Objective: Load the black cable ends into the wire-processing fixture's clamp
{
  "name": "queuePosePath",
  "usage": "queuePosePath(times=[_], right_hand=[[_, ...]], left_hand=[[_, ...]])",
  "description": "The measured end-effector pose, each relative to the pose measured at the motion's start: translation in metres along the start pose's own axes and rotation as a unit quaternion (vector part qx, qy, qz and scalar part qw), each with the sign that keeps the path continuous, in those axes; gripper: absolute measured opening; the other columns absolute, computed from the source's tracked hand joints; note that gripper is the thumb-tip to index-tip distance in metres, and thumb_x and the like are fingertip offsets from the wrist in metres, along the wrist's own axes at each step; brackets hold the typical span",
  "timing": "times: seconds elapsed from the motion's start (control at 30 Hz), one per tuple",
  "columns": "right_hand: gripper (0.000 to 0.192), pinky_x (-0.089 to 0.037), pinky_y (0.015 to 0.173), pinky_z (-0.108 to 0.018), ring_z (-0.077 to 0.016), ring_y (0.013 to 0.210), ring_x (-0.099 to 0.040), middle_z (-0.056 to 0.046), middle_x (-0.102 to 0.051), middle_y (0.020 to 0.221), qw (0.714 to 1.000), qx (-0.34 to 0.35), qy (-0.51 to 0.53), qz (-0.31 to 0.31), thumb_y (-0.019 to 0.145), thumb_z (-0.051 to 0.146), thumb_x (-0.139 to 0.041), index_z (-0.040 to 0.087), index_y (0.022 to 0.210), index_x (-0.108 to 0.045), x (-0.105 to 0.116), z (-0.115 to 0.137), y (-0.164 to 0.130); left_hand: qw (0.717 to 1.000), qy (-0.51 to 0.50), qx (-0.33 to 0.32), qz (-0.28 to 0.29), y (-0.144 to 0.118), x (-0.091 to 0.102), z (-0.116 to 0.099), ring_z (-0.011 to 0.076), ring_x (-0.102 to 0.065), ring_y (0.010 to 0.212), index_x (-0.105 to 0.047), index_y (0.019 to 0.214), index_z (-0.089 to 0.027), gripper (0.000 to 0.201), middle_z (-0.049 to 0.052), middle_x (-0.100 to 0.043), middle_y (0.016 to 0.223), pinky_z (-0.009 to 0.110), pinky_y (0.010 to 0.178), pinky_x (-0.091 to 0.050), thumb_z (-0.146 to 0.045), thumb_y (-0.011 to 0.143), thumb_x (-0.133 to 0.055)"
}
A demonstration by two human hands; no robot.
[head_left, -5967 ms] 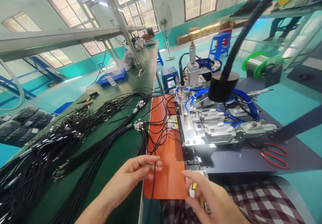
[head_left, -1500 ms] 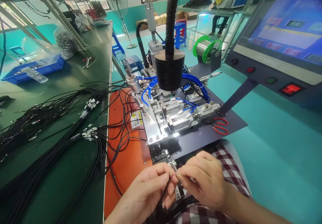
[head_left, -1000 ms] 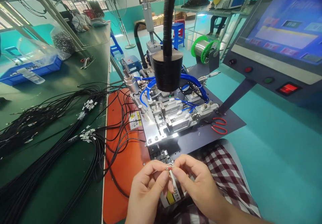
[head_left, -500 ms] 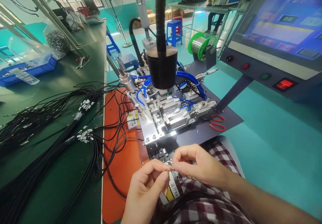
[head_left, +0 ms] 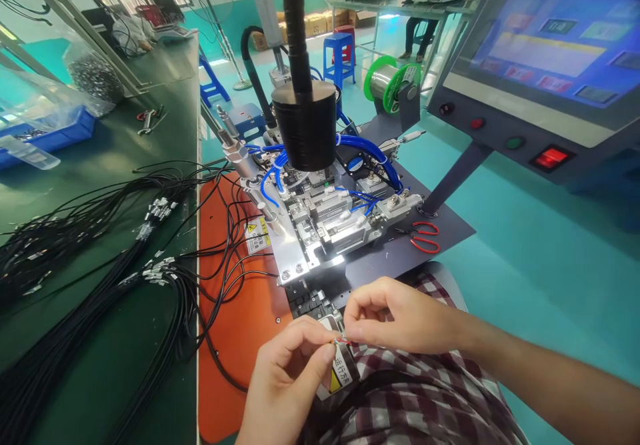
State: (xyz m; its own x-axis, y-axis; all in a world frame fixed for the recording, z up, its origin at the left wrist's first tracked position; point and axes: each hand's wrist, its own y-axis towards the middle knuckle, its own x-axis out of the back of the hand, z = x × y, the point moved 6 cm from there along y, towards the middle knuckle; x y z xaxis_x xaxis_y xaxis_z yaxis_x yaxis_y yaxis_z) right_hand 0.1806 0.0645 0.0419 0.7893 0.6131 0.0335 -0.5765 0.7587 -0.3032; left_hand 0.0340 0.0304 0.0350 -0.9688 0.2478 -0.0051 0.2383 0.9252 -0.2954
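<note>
My left hand point(head_left: 290, 382) and my right hand point(head_left: 395, 315) meet low in the picture, over my checked lap. Both pinch the stripped end of a thin black cable point(head_left: 339, 342), where small red and white wire tips show between the fingertips. The cable's black length point(head_left: 370, 384) runs down across my lap. Just behind my hands stands a small metal fixture machine point(head_left: 320, 222) with blue air hoses, on a dark plate point(head_left: 400, 258). A black cylinder on a hose point(head_left: 304, 125) hangs above it.
Bundles of black cables point(head_left: 100, 278) cover the green bench point(head_left: 100, 378) at left and spill onto an orange mat point(head_left: 235, 338). Red scissors point(head_left: 423, 237) lie on the dark plate. A control panel with a screen point(head_left: 540, 52) stands at right. A blue bin point(head_left: 50, 138) sits far left.
Six seconds ago my hands were apart over the orange mat, the left on a cable. They have since come together on the cable end, and my view has shifted right and down.
</note>
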Motion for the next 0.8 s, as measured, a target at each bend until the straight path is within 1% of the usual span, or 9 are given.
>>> queuePosePath(times=[0.13,0.23,0.3,0.37,0.43,0.53,0.67,0.73,0.8], right_hand=[[0.011,-0.032,0.044,-0.019,-0.0079,0.05,-0.041,0.005,-0.05,0.055,0.999,-0.016,0.04,0.025,0.075,0.018,-0.058,0.015,0.065,-0.062,-0.005,-0.001,0.002],[0.012,-0.029,0.043,-0.018,-0.0069,0.048,-0.04,0.006,-0.047,0.052,0.999,-0.012,0.03,0.039,0.075,0.017,-0.058,0.015,0.064,-0.062,-0.005,-0.004,0.004],[0.013,-0.03,0.044,-0.019,-0.0067,0.048,-0.039,0.007,-0.046,0.053,0.999,0.008,-0.007,0.038,0.076,0.015,-0.057,0.015,0.064,-0.062,-0.003,-0.004,0.005],[0.012,-0.032,0.045,-0.019,-0.0073,0.05,-0.041,0.006,-0.048,0.055,0.997,0.05,-0.051,0.036,0.078,0.014,-0.056,0.015,0.067,-0.063,-0.001,0.0,0.004],[0.012,-0.034,0.048,-0.019,-0.008,0.051,-0.044,0.005,-0.052,0.058,0.989,0.099,-0.102,0.033,0.08,0.014,-0.056,0.016,0.07,-0.063,0.001,0.008,0.002],[0.013,-0.036,0.052,-0.02,-0.0088,0.055,-0.047,0.004,-0.056,0.064,0.966,0.168,-0.195,0.034,0.08,0.009,-0.055,0.017,0.072,-0.061,0.001,0.024,-0.001],[0.016,-0.036,0.054,-0.021,-0.0098,0.056,-0.047,0.004,-0.058,0.066,0.926,0.247,-0.279,0.056,0.08,0.007,-0.054,0.019,0.072,-0.06,-0.003,0.041,-0.002],[0.014,-0.036,0.055,-0.023,-0.0108,0.057,-0.048,0.003,-0.06,0.069,0.899,0.287,-0.325,0.065,0.081,0.008,-0.055,0.02,0.073,-0.06,-0.008,0.046,-0.001],[0.012,-0.035,0.055,-0.025,-0.0121,0.058,-0.05,0.002,-0.062,0.071,0.863,0.32,-0.384,0.072,0.081,0.011,-0.058,0.02,0.073,-0.061,-0.014,0.048,0.0]], left_hand=[[1.0,0.021,-0.01,0.004,0.0,0.0,-0.002,0.0121,-0.052,0.054,-0.073,0.075,-0.019,0.009,0.001,-0.057,0.067,0.022,0.052,-0.045,-0.025,0.079,-0.069],[0.999,0.049,-0.017,0.008,0.0,0.0,-0.004,0.0126,-0.052,0.055,-0.072,0.072,-0.019,0.01,0.002,-0.058,0.067,0.022,0.051,-0.043,-0.024,0.079,-0.069],[0.997,0.074,-0.022,0.012,0.001,-0.001,-0.005,0.0133,-0.052,0.057,-0.072,0.072,-0.019,0.01,0.003,-0.059,0.068,0.022,0.052,-0.042,-0.024,0.079,-0.069],[0.996,0.086,-0.019,0.022,0.001,-0.001,-0.005,0.0131,-0.051,0.057,-0.072,0.071,-0.019,0.011,0.004,-0.06,0.07,0.022,0.053,-0.041,-0.026,0.079,-0.069],[0.997,0.07,0.0,0.043,0.002,-0.003,-0.002,0.0118,-0.049,0.055,-0.071,0.072,-0.018,0.015,0.003,-0.059,0.069,0.022,0.053,-0.04,-0.03,0.08,-0.069],[0.995,0.001,0.063,0.084,0.002,-0.005,0.009,0.0093,-0.045,0.049,-0.07,0.071,-0.016,0.025,0.001,-0.054,0.061,0.021,0.048,-0.034,-0.038,0.082,-0.066],[0.975,-0.095,0.168,0.111,0.001,-0.007,0.025,0.0066,-0.041,0.04,-0.066,0.073,-0.016,0.025,-0.003,-0.051,0.049,0.019,0.042,-0.024,-0.04,0.076,-0.072],[0.965,-0.121,0.195,0.13,0.0,-0.011,0.029,0.0063,-0.044,0.038,-0.065,0.072,-0.015,0.028,-0.002,-0.054,0.048,0.018,0.04,-0.022,-0.04,0.072,-0.076],[0.958,-0.136,0.206,0.144,0.0,-0.014,0.03,0.0066,-0.047,0.037,-0.064,0.071,-0.013,0.029,-0.001,-0.056,0.049,0.018,0.039,-0.022,-0.039,0.07,-0.077]])
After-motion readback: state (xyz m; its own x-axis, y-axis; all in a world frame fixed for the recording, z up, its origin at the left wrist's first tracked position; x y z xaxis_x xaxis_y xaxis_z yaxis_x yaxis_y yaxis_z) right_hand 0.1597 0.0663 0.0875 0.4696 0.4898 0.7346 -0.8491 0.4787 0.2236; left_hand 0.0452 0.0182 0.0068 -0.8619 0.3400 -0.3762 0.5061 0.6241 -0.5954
